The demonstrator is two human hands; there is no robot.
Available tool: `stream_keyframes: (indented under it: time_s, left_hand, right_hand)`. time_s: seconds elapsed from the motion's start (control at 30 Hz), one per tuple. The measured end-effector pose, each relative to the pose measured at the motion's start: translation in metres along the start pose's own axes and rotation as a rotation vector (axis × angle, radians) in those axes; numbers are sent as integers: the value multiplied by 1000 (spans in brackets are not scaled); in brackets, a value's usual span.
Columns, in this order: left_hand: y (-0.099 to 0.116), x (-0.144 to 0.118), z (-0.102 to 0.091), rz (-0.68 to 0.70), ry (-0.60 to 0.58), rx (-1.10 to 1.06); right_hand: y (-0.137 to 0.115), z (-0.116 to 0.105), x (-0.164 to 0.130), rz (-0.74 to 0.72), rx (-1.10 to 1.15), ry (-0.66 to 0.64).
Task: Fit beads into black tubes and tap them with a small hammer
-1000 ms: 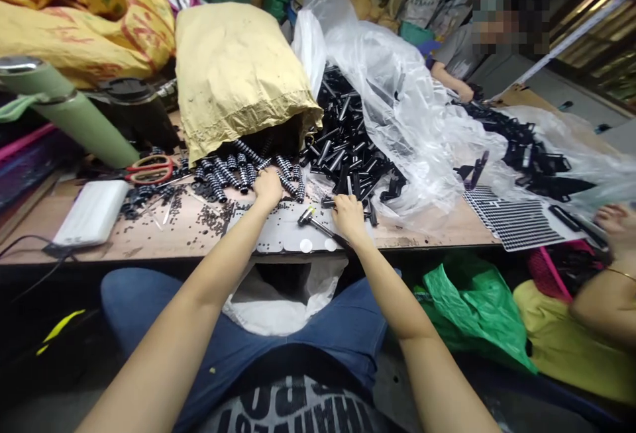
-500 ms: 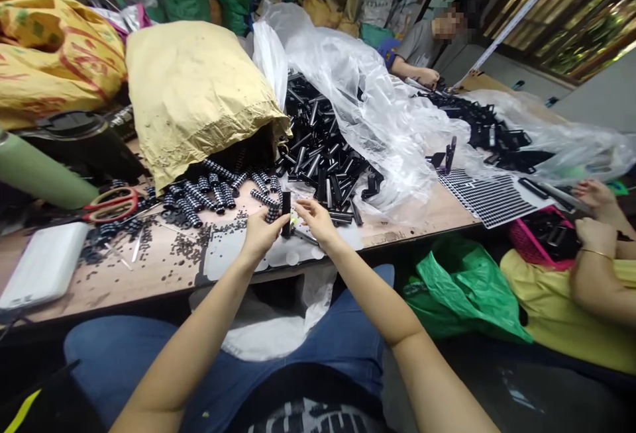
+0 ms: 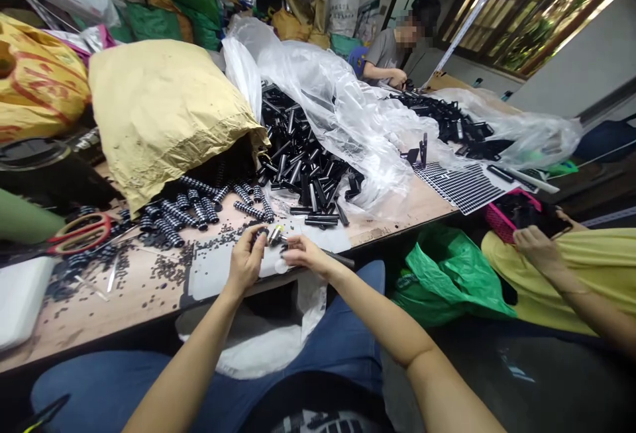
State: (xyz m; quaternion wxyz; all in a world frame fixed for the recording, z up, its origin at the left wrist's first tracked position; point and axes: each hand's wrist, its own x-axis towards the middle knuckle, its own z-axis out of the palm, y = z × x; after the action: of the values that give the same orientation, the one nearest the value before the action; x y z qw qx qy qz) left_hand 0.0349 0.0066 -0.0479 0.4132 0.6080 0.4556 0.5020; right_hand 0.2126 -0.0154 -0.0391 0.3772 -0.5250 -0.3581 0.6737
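My left hand [image 3: 246,259] is closed at the table's front edge, with a small dark piece [image 3: 262,233] between thumb and fingers; its kind is unclear. My right hand [image 3: 309,255] faces it, fingertips pinched together. Between the two hands is a small shiny metal part [image 3: 275,235] with a yellowish spot. A dark rod [image 3: 340,259] sticks out behind my right hand; whether that hand holds it I cannot tell. Beneath both hands lies a pale mat [image 3: 211,267]. Black-and-white banded sticks [image 3: 171,231] and a heap of black tubular parts [image 3: 303,155] lie beyond.
A tan sack [image 3: 163,108] and clear plastic sheeting [image 3: 328,95] stand behind. Red-handled scissors [image 3: 82,234] lie left, near a green bottle [image 3: 24,218]. At right are a dotted sheet [image 3: 462,185], a green bag [image 3: 447,281], a pink basket [image 3: 499,218] and a co-worker's hand [image 3: 539,247].
The upright black piece in my left hand is no longer seen upright. Both hands are lower and slightly left, with a metal part now showing between them. The view has shifted.
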Motion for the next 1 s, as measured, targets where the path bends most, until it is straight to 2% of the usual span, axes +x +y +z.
stream_keyframes:
  time_s: [0.1, 0.2, 0.3, 0.4, 0.5, 0.7, 1.0]
  left_hand:
    - [3, -1, -3, -124, 88, -200]
    - [10, -1, 0, -228, 120, -273]
    - [18, -2, 8, -408, 72, -380]
    - [22, -3, 15, -526, 129, -492]
    - [25, -5, 16, -578, 184, -580]
    - [34, -7, 14, -609, 121, -597]
    - [33, -9, 16, -687, 118, -561]
  right_hand:
    - [11, -17, -6, -140, -405, 80]
    - [4, -20, -8, -430, -647, 164]
    - [-9, -6, -9, -739, -766, 11]
    - [-17, 11, -10, -918, -852, -137]
    - [-18, 20, -9, -936, -908, -195]
    - [-13, 20, -7, -871, -899, -199]
    - [-8, 21, -3, -794, -876, -247]
